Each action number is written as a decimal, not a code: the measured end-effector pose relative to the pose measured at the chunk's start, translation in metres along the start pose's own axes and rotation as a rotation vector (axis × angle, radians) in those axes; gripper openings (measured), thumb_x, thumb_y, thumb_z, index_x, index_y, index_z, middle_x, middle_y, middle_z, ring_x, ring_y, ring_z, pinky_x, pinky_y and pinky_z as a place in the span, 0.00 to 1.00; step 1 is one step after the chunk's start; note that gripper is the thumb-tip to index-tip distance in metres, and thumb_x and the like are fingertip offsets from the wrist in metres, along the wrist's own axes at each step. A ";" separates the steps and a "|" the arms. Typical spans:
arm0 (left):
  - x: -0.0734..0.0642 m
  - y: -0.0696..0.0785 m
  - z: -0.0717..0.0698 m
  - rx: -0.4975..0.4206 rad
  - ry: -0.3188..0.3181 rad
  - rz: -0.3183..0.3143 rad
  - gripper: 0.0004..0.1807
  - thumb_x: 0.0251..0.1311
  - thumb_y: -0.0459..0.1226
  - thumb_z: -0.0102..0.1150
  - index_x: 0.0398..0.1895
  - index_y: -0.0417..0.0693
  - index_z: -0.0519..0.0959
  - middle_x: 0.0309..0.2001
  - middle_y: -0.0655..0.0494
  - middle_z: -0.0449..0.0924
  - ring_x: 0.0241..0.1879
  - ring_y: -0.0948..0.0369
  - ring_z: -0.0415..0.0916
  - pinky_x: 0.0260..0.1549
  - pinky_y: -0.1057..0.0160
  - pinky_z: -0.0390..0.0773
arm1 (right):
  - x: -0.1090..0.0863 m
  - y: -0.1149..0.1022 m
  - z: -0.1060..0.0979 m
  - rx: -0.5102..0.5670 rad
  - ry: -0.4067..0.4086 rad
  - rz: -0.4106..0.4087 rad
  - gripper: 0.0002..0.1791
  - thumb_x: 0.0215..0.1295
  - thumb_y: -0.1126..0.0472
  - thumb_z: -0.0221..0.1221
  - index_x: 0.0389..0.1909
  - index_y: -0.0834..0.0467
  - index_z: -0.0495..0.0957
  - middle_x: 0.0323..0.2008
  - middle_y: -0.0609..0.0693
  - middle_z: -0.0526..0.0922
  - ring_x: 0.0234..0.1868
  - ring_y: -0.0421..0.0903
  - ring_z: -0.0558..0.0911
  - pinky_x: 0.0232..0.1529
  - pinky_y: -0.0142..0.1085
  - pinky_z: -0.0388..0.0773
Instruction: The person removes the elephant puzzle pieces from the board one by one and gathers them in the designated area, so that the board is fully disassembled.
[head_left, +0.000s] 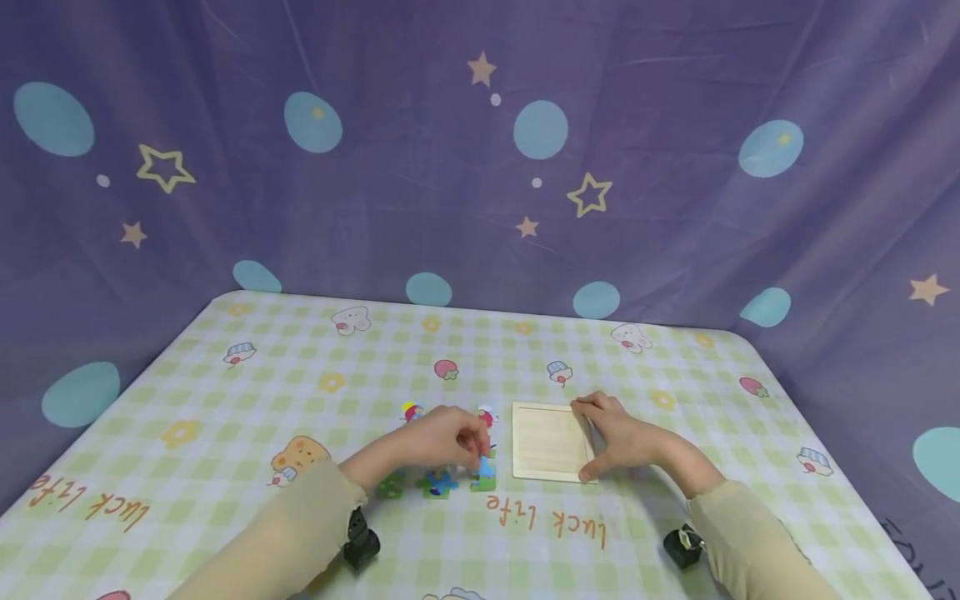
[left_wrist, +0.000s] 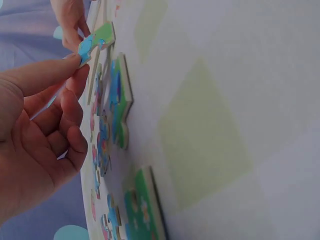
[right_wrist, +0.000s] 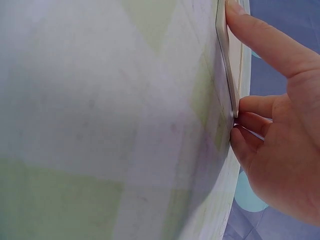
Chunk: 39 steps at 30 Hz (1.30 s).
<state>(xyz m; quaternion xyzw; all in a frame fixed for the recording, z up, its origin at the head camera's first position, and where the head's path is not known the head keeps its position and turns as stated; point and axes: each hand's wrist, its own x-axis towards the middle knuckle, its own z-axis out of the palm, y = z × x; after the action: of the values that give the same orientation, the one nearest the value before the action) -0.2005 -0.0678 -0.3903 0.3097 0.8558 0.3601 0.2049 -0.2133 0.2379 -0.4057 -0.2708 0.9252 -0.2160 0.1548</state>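
Observation:
My left hand (head_left: 442, 437) pinches a blue-and-green jigsaw puzzle piece (left_wrist: 98, 40) between thumb and fingertips, tilted just above the table beside the tray's left edge. In the left wrist view the other fingers curl loosely below it. A square, pale wooden puzzle tray (head_left: 550, 442) lies flat with a raised rim and no pieces inside. My right hand (head_left: 621, 437) grips its right side, thumb at the near corner and fingers at the far corner. Under and around the left hand lie several colourful puzzle pieces (head_left: 438, 484), partly hidden by it.
A checked tablecloth (head_left: 300, 383) with printed cartoons covers the table. One green piece (left_wrist: 142, 207) lies nearest the left wrist camera. Behind the table hangs a purple curtain (head_left: 420, 208) with stars and blue ovals.

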 end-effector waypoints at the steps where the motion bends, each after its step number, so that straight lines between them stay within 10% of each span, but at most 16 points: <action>1: 0.000 0.001 0.001 0.008 0.001 -0.001 0.05 0.48 0.31 0.63 0.27 0.49 0.79 0.21 0.62 0.76 0.22 0.65 0.69 0.27 0.67 0.70 | 0.000 0.000 0.000 0.002 0.000 0.001 0.57 0.38 0.42 0.70 0.65 0.67 0.54 0.61 0.60 0.57 0.62 0.57 0.57 0.57 0.51 0.61; 39: 0.003 -0.010 0.011 0.079 0.065 -0.032 0.03 0.50 0.36 0.62 0.24 0.54 0.78 0.20 0.63 0.72 0.21 0.67 0.67 0.23 0.69 0.68 | -0.003 -0.001 0.001 0.028 -0.011 0.017 0.57 0.39 0.44 0.70 0.66 0.66 0.53 0.63 0.59 0.55 0.64 0.57 0.55 0.57 0.52 0.61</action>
<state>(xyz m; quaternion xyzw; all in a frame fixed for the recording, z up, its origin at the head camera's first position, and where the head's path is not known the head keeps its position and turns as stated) -0.2007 -0.0656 -0.4056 0.2920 0.8805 0.3324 0.1703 -0.2102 0.2383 -0.4056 -0.2621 0.9235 -0.2260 0.1653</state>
